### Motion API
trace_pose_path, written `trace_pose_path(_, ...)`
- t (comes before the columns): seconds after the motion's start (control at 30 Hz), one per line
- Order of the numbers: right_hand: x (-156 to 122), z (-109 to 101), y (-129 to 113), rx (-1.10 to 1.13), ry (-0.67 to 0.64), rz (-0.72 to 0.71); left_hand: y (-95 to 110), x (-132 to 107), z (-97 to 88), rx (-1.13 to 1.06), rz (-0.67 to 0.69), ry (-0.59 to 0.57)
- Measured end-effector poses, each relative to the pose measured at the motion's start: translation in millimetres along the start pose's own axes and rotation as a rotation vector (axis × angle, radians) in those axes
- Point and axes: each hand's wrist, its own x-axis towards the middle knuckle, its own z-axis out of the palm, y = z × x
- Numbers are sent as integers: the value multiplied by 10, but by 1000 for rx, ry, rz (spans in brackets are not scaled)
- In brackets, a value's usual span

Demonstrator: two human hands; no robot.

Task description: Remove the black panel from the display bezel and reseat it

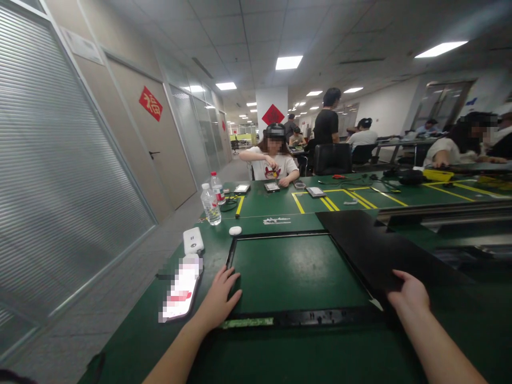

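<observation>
A thin black rectangular frame lies flat on the green table, with the tabletop showing through its middle. A pale green strip runs along the left part of its near bar. My left hand rests on the frame's left side, fingers spread. To the right, a flat black panel partly overlaps the frame's right side. My right hand has its thumb over the panel's near edge, with most fingers out of sight beneath. A small white pointed piece sits at the frame's near right corner.
Left of the frame are a lit phone, a white power bank and a small white case. Water bottles stand beyond. Long metal strips lie at right. A person works across the green table.
</observation>
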Motion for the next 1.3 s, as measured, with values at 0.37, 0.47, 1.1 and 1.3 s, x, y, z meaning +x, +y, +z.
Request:
trace_pose_path(0.37,-240,152,-98,15,7,-70,-42,-7,-4,6,27,-14)
trace_pose_path(0.47,-269,148,-105,-20,-30,-83,-24,-10,-14,12,20,-15)
trace_pose_path(1.1,-775,249,-94,-190,-410,-61,302,109,-300,-1282,-273,259)
trace_pose_path(1.3,-839,250,-56,-296,-441,8,364,41,-531,-1729,-393,124)
